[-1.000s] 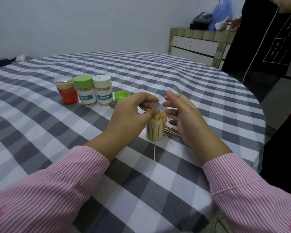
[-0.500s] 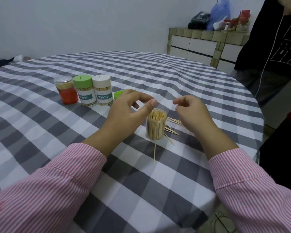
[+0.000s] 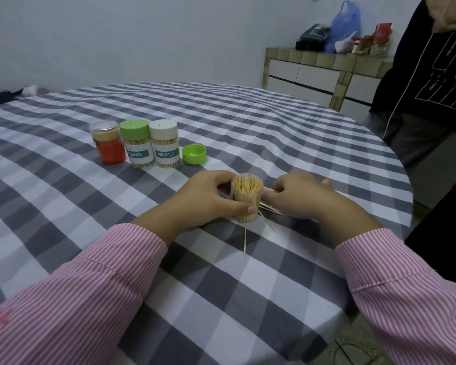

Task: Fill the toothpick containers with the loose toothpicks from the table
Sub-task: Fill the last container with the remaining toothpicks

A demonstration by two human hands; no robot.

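Observation:
A clear open toothpick container (image 3: 247, 192), packed with toothpicks, stands upright on the checked tablecloth (image 3: 248, 122). My left hand (image 3: 208, 201) grips it, thumb across its front and fingers behind. My right hand (image 3: 298, 196) lies just to its right with curled fingers down on the loose toothpicks (image 3: 270, 208); whether it pinches any is hidden. One single toothpick (image 3: 245, 243) lies in front of the container, and another slants off to the right.
Behind stand a red-based container (image 3: 108, 146), a green-lidded one (image 3: 137, 143) and a white-lidded one (image 3: 165, 144), with a loose green lid (image 3: 194, 154) beside them. A person in black (image 3: 427, 83) stands at the table's right edge, near a tiled counter (image 3: 324, 72).
My left hand has closed round the container, which it was only hovering beside. My right hand has dropped from above the table down onto the loose toothpicks.

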